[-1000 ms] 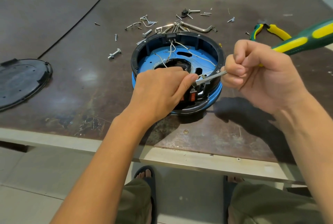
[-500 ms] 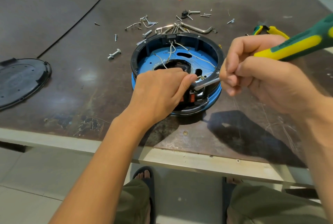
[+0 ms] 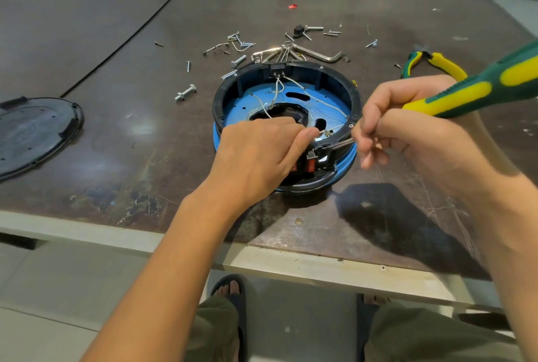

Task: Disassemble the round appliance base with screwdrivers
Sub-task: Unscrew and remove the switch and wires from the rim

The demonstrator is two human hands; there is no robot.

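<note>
The round appliance base (image 3: 326, 76), a black ring over a blue plate with thin white wires inside, sits near the table's front edge. My left hand (image 3: 259, 158) rests on its near rim, fingers curled and thumb pinching at the wires beside the red switch block (image 3: 311, 165). My right hand (image 3: 416, 140) grips a green and yellow screwdriver (image 3: 477, 91). Its metal shaft (image 3: 342, 143) points left, tip against the near right rim by the switch block.
Loose screws, bolts and hex keys (image 3: 317, 54) lie scattered behind the base. Green and yellow pliers (image 3: 436, 63) lie at the far right. A black round cover (image 3: 32, 134) lies at the left. The table's front edge (image 3: 291, 262) runs just below my forearms.
My right hand has dropped and tilted, bringing the screwdriver handle lower and its shaft down onto the near right rim. My left hand has stayed on the base.
</note>
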